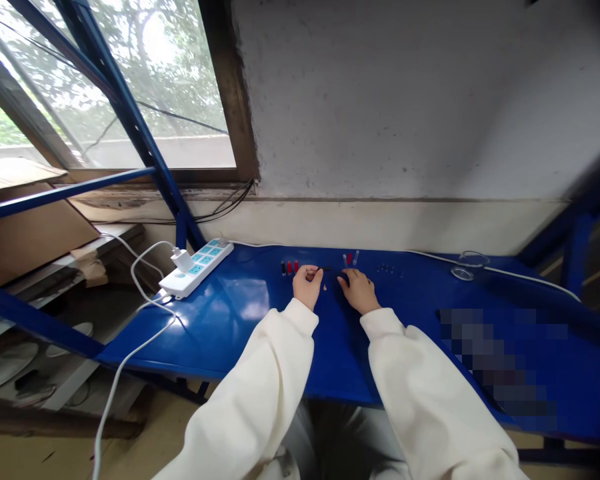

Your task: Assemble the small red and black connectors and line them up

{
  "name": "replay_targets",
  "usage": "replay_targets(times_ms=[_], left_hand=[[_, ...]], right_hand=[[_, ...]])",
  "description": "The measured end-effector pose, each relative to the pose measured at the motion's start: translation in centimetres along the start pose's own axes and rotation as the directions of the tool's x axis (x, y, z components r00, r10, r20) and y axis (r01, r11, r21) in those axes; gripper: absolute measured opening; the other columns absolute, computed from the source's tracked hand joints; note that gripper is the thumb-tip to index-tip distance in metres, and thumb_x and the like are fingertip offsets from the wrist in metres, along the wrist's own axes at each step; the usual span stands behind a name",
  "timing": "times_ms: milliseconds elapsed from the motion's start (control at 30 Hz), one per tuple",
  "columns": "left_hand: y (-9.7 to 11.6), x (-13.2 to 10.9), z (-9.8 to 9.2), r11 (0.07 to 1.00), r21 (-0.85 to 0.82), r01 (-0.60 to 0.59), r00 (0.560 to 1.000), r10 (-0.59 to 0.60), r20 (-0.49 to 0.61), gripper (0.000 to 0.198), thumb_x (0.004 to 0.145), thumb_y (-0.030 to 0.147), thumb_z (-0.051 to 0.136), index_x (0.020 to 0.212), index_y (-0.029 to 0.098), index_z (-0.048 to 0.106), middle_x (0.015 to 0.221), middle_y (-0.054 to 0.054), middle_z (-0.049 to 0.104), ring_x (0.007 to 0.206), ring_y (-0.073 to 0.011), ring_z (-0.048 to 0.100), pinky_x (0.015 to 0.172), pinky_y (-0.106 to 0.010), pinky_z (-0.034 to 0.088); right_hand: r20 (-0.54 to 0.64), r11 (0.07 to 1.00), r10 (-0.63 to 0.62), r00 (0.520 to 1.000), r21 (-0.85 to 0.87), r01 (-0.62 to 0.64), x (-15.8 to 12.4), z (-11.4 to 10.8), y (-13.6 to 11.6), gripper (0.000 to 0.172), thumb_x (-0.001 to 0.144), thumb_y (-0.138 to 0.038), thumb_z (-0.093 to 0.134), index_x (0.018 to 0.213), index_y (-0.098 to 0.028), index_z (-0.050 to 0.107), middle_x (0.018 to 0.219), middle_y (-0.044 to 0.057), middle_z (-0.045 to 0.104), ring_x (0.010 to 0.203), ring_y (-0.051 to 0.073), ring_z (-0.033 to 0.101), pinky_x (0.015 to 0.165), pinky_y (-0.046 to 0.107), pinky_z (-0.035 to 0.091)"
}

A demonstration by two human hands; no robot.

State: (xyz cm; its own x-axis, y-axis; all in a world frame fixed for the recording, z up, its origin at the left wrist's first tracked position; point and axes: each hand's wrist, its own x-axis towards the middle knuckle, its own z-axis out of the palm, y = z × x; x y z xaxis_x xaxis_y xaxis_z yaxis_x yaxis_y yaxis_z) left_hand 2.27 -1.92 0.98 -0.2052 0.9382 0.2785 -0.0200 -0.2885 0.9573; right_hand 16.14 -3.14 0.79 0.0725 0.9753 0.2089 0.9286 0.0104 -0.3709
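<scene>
My left hand (307, 287) is closed in a pinch at the middle of the blue table, on a small, slim black piece (326, 269) that sticks out to the right of the fingertips. Its exact kind is too small to make out. A tiny tan bit (325, 288) lies just right of that hand. My right hand (360, 291) is palm down over the table with thumb and fingers apart, no object visible in it. Just beyond its fingertips are a red piece (350, 258) and small clear tubes (356, 256). Left of my left hand stand a black cylinder (283, 268) and red cylinders (289, 267).
A white power strip (200, 267) with a plug and cable lies at the table's left. Several tiny clear bits (385, 268) are scattered right of my right hand. Farther right lie a clear round lid (462, 273) and a pixelated dark object (495, 367). Blue posts flank the table (240, 340).
</scene>
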Motion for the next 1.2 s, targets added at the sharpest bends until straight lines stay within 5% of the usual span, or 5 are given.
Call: replay_targets(times_ms=[133, 233, 367, 667, 1200], left_hand=[[-0.1, 0.2, -0.1, 1.0, 0.011, 0.028, 0.999, -0.027, -0.042, 0.016, 0.064, 0.026, 0.061, 0.073, 0.015, 0.054, 0.064, 0.0, 0.056, 0.055, -0.0077, 0.052, 0.058, -0.022, 0.044], [-0.1, 0.3, -0.1, 0.998, -0.01, 0.062, 0.997, -0.063, -0.036, 0.016, 0.064, 0.026, 0.061, 0.073, 0.015, 0.054, 0.064, -0.001, 0.056, 0.055, -0.0081, 0.051, 0.057, -0.022, 0.043], [-0.1, 0.3, -0.1, 0.997, -0.029, 0.067, 0.997, -0.068, -0.042, 0.016, 0.063, 0.026, 0.061, 0.072, 0.014, 0.054, 0.064, 0.0, 0.055, 0.055, -0.0081, 0.051, 0.057, -0.023, 0.043], [0.3, 0.2, 0.0, 0.993, -0.056, 0.1, 0.993, -0.103, -0.051, 0.013, 0.064, 0.021, 0.06, 0.073, 0.014, 0.054, 0.064, 0.0, 0.055, 0.053, -0.0079, 0.051, 0.056, -0.023, 0.045], [0.7, 0.3, -0.1, 0.972, -0.063, 0.228, 0.967, -0.234, -0.102, 0.014, 0.067, 0.02, 0.058, 0.079, 0.012, 0.056, 0.07, -0.002, 0.059, 0.056, -0.0081, 0.053, 0.054, -0.022, 0.043]], right_hand=[[-0.231, 0.962, -0.107, 0.967, 0.221, 0.159, -0.3, -0.9, -0.8, 0.028, 0.085, -0.03, 0.03, 0.101, -0.015, 0.049, 0.099, 0.01, 0.056, 0.093, 0.018, 0.051, 0.08, 0.029, 0.038], [-0.301, 0.924, -0.055, 0.952, 0.347, 0.163, -0.6, -1.5, -1.3, 0.028, 0.086, -0.028, 0.027, 0.101, -0.016, 0.046, 0.096, 0.01, 0.057, 0.089, 0.016, 0.054, 0.078, 0.027, 0.039], [-0.309, 0.895, 0.009, 0.951, 0.427, 0.131, -0.9, -1.8, -1.7, 0.029, 0.086, -0.032, 0.027, 0.102, -0.016, 0.044, 0.093, 0.01, 0.059, 0.083, 0.017, 0.056, 0.073, 0.026, 0.04], [-0.343, 0.861, -0.061, 0.937, 0.457, 0.224, -1.0, -1.5, -1.5, 0.028, 0.086, -0.036, 0.027, 0.094, -0.017, 0.045, 0.072, 0.002, 0.055, 0.062, 0.011, 0.051, 0.062, 0.022, 0.04], [-0.345, 0.813, -0.119, 0.931, 0.504, 0.291, -1.2, -1.7, -1.7, 0.027, 0.086, -0.037, 0.03, 0.091, -0.017, 0.046, 0.074, 0.003, 0.055, 0.062, 0.011, 0.051, 0.062, 0.022, 0.039]])
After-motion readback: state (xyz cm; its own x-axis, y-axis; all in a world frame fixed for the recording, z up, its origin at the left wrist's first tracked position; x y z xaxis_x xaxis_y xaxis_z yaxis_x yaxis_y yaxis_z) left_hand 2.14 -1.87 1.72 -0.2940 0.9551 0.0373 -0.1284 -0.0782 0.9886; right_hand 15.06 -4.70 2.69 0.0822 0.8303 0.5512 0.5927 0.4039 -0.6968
